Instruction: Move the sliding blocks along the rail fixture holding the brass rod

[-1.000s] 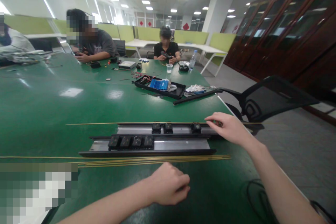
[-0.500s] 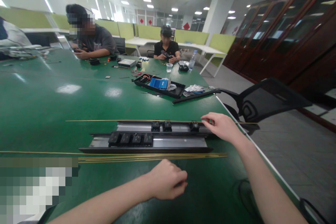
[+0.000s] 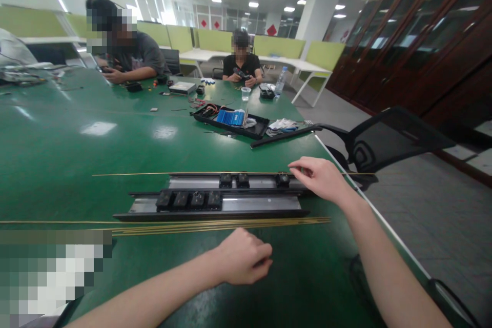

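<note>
Two long metal rails with black edges lie side by side on the green table [image 3: 138,256]. The near rail [image 3: 261,203] carries several black blocks [image 3: 197,200] in a row at its left half. On the far rail [image 3: 196,183] sit three black blocks, the rightmost [image 3: 282,179] beside my right hand [image 3: 315,177]. That hand is pinched at the far rail's right end, by a thin brass rod [image 3: 130,174]; what its fingertips hold is too small to tell. My left hand [image 3: 246,256] is curled closed in front of several brass rods [image 3: 230,225]; its fingertips are hidden.
Beyond the rails are a black tray [image 3: 257,129] with a blue part [image 3: 230,117], white gloves [image 3: 282,126] and a black bar [image 3: 284,138]. A black mesh chair [image 3: 400,138] stands at the right edge. Two people work farther back, near a bottle [image 3: 281,82] and a cup [image 3: 245,94].
The whole view has shifted slightly, so things appear a little higher and to the left. Both hands keep nearly the same pose and place relative to the rails.
</note>
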A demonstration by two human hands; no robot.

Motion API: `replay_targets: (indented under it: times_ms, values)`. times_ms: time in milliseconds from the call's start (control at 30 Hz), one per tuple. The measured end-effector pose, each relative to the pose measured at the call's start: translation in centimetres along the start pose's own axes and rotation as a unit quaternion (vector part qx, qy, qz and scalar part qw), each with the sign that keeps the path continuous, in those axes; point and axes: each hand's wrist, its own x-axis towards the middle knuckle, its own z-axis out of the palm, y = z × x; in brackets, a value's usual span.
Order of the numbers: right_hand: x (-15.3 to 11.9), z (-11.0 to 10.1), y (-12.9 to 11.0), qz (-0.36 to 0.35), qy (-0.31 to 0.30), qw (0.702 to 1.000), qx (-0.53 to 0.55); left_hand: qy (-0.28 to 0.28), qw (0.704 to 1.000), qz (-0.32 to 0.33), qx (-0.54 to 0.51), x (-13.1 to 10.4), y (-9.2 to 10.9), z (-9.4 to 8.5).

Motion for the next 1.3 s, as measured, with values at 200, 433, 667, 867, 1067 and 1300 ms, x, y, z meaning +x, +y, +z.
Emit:
replay_targets:
  times_ms: [200, 433, 667, 867, 1067, 1300]
  values:
    - [0.5, -0.5, -0.5, -0.009, 0.012, 1.000, 0.013, 0.006, 1.000, 0.003, -0.007, -0.1, 0.0, 0.1]
    - [-1.3, -2.2, 0.7, -0.007, 0.017, 1.000, -0.020, 0.004, 1.000, 0.002, -0.007, 0.0, 0.0, 0.1]
    - [-7.3, -2.8, 4.3, 0.089, 0.059, 0.992, -0.072, 0.002, 1.000, -0.001, -0.011, -0.2, -0.1, 0.1]
    - [-15.6, -3.9, 7.8, 0.269, 0.117, 0.951, -0.097, 0.005, 1.000, 0.006, -0.014, -0.2, -0.5, 0.1]
    - [-21.2, -2.0, 8.5, 0.370, 0.155, 0.915, -0.052, -0.002, 1.000, 0.006, -0.008, 0.0, -0.4, 0.0]
    - [-20.3, 2.0, 5.3, 0.308, 0.108, 0.941, 0.092, -0.004, 1.000, 0.002, -0.007, 0.0, -0.3, 0.0]
